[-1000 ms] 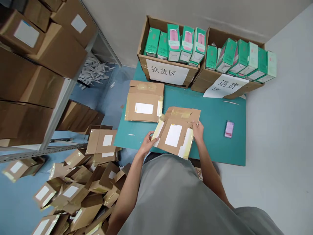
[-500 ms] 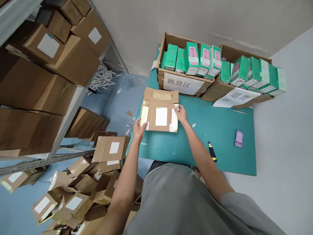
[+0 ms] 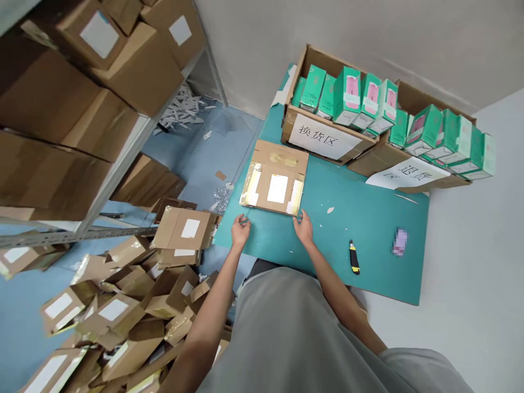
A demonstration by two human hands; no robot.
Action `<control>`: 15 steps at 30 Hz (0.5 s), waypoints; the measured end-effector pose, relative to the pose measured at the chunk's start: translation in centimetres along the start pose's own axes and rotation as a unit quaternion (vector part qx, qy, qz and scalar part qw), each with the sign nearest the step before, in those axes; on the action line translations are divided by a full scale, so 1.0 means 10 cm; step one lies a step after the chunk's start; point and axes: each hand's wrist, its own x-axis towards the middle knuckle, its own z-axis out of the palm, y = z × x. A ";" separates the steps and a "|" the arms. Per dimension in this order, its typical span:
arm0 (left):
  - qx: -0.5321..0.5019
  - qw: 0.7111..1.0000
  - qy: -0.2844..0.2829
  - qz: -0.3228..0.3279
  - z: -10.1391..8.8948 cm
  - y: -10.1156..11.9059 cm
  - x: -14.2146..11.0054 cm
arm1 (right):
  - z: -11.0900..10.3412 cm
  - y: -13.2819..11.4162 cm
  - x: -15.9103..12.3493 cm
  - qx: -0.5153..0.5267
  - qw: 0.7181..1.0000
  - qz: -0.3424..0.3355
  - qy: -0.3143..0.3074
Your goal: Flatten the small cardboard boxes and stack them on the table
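A flattened cardboard box (image 3: 265,190) lies on the green table (image 3: 323,245), its flap toward the far side. White labels and shiny tape cover its face. My left hand (image 3: 240,231) is just off the box's near left corner, fingers loosely curled and apart, holding nothing. Close by the near right corner is my right hand (image 3: 303,226), thumb and fingers parted around no object; whether a fingertip touches the cardboard I cannot tell. A black and yellow utility knife (image 3: 354,257) rests farther right on the table.
Two open cartons (image 3: 327,146) (image 3: 409,170) with green boxes stand at the back of the table. A pixelated pinkish item (image 3: 399,241) lies at right. Shelves of cardboard boxes (image 3: 135,71) rise at left, above a floor pile of opened boxes (image 3: 114,309).
Both hands have let go of the flattened box and drawn back toward me. The box now lies on the table. The view has shifted slightly.
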 end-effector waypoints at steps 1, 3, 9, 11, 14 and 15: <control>-0.015 1.000 -0.001 -0.015 -0.02 -0.07 -0.13 | -0.03 0.02 -0.07 0.009 1.000 0.003 0.000; -0.047 0.998 0.006 -0.042 -0.05 -0.18 -0.40 | -0.11 0.07 -0.21 0.029 1.000 0.010 -0.007; -0.133 0.989 0.053 -0.031 -0.05 -0.36 -1.15 | -0.25 0.22 -0.57 0.069 0.991 -0.072 -0.089; -0.156 0.983 0.100 -0.017 -0.04 -0.46 -1.46 | -0.21 0.30 -0.72 0.079 0.981 -0.104 -0.143; -0.209 0.963 0.170 -0.016 0.03 -0.74 -2.03 | -0.10 0.45 -0.97 0.077 0.957 -0.144 -0.241; -0.229 0.955 0.186 -0.021 0.07 -0.86 -2.25 | -0.06 0.51 -1.07 0.072 0.947 -0.153 -0.272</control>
